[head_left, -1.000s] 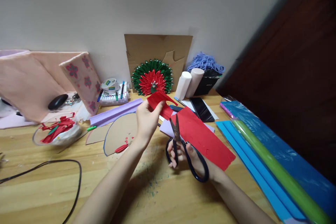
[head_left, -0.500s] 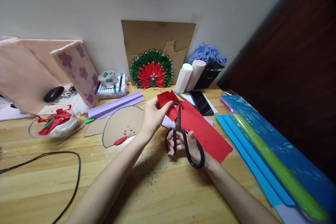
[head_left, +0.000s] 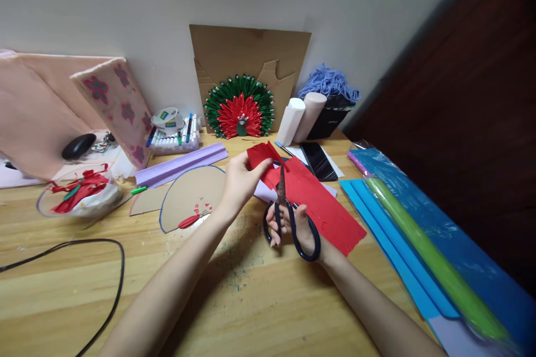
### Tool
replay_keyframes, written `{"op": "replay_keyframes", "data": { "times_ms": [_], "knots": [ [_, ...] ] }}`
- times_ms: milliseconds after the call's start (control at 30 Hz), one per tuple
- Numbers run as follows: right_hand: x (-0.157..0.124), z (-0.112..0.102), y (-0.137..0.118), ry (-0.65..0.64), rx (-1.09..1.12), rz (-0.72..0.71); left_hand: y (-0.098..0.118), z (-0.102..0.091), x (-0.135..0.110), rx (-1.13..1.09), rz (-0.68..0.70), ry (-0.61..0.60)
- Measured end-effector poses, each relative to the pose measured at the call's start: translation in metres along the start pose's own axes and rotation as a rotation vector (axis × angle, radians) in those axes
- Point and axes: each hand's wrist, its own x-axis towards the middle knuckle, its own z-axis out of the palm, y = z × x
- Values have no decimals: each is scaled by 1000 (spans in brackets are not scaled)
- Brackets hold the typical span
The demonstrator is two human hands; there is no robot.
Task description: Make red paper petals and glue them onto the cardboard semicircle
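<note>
Between the thumb and fingers of my left hand point(head_left: 243, 181) is a piece of red crepe paper point(head_left: 263, 155), held up above the table. My right hand point(head_left: 299, 228) has its fingers through the black handles of a pair of scissors point(head_left: 282, 192). The blades point up and away, with their tips at the lower right edge of the held paper, where a narrow strip hangs. Beneath and to the right lies a larger red sheet point(head_left: 324, 201). A rounded cardboard piece point(head_left: 184, 195) with a small red petal point(head_left: 190, 221) on it lies left of my left hand.
A green and red peacock-like craft point(head_left: 240, 106) leans on cardboard point(head_left: 251, 47) against the wall. A bowl of red scraps point(head_left: 81, 192) and a black cable point(head_left: 119, 284) are at left. A phone point(head_left: 318, 160), blue sheets point(head_left: 377, 212) and a green roll point(head_left: 419, 240) lie at right.
The whole scene has shifted slightly left and up in the view. The scissor handles look a little closer together. Both hands keep their hold on the paper and scissors.
</note>
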Motion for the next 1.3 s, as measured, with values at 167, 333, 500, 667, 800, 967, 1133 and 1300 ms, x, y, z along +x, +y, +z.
{"op": "replay_keyframes", "data": {
  "times_ms": [167,333,500,667,800,967,1133,1300],
  "knots": [
    [0,2,3,30,32,1,0,-2,1,5,6,-8],
    [1,4,-4,19,82,72,3,-6,4,4,-18,-23],
    [2,5,-5,17,96,110,4,-10,6,-1,-24,-55],
    [2,4,-3,7,66,104,8,-14,8,-36,-79,-95],
    [2,4,-3,0,69,110,11,-17,9,-31,-108,-116],
    [2,5,-5,17,1,113,11,-20,12,4,-98,-143],
    [2,5,-6,25,-27,111,14,-21,10,54,-103,-199],
    [4,1,-5,40,-21,110,21,-21,3,94,-298,-423]
  ]
}}
